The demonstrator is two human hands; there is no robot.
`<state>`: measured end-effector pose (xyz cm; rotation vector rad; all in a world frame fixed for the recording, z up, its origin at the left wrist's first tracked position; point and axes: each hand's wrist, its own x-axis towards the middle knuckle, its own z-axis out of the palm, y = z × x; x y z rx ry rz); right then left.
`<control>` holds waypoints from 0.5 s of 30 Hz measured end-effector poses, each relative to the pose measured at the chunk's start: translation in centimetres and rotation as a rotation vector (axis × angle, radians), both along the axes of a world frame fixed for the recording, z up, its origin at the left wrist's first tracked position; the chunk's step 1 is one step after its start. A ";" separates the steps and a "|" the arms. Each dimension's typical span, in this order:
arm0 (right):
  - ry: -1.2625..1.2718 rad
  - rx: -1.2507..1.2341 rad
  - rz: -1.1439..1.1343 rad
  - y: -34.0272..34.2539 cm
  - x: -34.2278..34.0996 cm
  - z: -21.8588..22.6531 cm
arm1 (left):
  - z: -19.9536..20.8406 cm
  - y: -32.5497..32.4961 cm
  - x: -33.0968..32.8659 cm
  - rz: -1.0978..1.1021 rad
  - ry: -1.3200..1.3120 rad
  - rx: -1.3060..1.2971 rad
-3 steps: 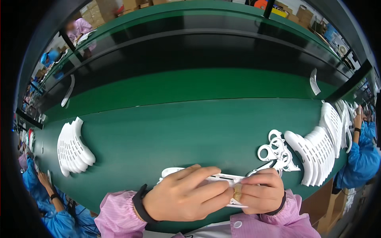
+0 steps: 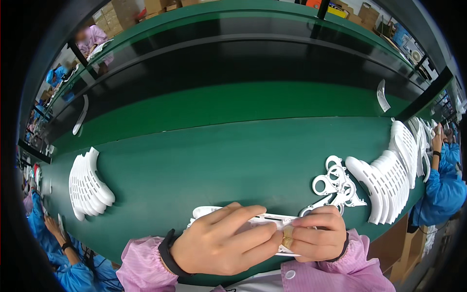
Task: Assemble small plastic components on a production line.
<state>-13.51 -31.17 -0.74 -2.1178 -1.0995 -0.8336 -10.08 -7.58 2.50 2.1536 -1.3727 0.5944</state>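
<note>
You are gripping the white plastic strip point(image 2: 253, 221) flat on the worktop point(image 2: 219, 160), left hand point(image 2: 221, 241) bracing while the right hand point(image 2: 316, 233) is apparently pinching its end.

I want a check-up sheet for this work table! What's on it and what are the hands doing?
Surface: green table, with a raised green shelf behind it.
Job's things: flat white plastic piece held at the near edge.
Clutter: fanned stack of white slotted shells at left; bigger row of shells at right; pile of white ring-shaped parts.
Grips: left hand lies over the piece; right hand pinches its right end; fingertips meet.
Cables: nothing seen.
Surroundings: people in blue coats at both sides; cardboard boxes beyond the shelf.
</note>
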 end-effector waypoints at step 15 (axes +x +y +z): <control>0.023 0.075 0.029 0.3 -0.7 0.3 | 1.3 0.7 -1.1 0.044 -0.057 0.082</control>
